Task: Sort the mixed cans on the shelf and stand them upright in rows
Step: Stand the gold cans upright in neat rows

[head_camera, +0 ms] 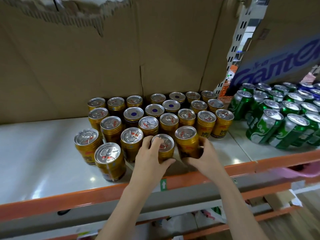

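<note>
Gold can point(163, 147) gripped between left fingers point(150, 142).

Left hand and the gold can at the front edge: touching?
Touching. The head view shows the left hand wrapped around the gold can, fingers curled over its rim and thumb pressed against its side.

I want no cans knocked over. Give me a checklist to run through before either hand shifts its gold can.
1. Left hand grips the front gold can: ok.
2. Right hand grips the neighbouring gold can: ok.
3. Both held cans upright: ok.
4. Gold cans behind all pull-tab up: not ok; four show blue-dotted bases.
5. Front-left can clear of the shelf edge: not ok, close.
6. Green cans apart from gold: ok.
</note>
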The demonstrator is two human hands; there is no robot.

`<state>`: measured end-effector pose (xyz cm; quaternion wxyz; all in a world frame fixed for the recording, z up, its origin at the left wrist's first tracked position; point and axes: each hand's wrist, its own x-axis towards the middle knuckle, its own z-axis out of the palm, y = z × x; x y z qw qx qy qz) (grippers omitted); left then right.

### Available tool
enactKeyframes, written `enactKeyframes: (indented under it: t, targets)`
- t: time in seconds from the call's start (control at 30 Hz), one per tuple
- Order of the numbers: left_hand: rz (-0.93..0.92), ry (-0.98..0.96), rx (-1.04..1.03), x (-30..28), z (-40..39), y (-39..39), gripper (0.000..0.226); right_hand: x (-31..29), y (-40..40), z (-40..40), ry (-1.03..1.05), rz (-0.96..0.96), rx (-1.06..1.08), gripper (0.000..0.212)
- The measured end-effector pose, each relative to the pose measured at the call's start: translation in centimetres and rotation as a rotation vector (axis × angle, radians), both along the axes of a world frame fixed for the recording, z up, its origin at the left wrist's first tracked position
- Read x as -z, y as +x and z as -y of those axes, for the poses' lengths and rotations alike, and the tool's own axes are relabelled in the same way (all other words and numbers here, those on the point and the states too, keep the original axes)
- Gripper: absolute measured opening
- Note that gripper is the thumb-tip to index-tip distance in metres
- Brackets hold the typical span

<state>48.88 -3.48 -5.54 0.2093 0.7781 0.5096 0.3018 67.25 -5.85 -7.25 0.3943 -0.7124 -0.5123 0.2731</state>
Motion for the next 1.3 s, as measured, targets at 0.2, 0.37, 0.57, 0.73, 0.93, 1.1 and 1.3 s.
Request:
enactKeyframes:
  t: [0.2, 0.37, 0.57, 0.73, 0.93, 1.1, 1.3]
  targets:
    - [0.161, -0.065, 0.095, -0.2, -0.8, 1.1, 0.054, -1.6, 3.6, 1.6, 0.056, -0.001, -0.049, 0.062]
    - [0.226, -0.21, 0.21, -0.1, -1.4, 4.1, 0.084, -4.1, 6.6, 1.1, 0.118, -0.041, -0.08, 0.077]
    - [0.219, -0.34, 0.322, -0.5, -1.9, 6.8, 0.087, -7.5, 10.4, 0.2, 0.15, 0.343, -0.18, 0.074]
    - [0.149, -0.353, 0.314, -1.6, -3.1, 7.3, 0.088, -7.8, 12.5, -0.6, 0.07, 0.499, -0.383, 0.07]
    - [0.178, -0.208, 0.133, -0.6, -1.3, 9.4, 0.091, -6.4, 13.9, -1.4, 0.031, 0.491, -0.497, 0.07]
    - [0.145, -0.116, -0.039, 0.0, 0.2, 11.1, 0.094, -6.1, 15.1, -1.3, 0.062, 0.43, -0.488, 0.072]
    - [0.106, -0.02, -0.253, 0.6, 1.2, 12.7, 0.092, -5.2, 17.1, -0.1, 0.156, 0.18, -0.36, 0.071]
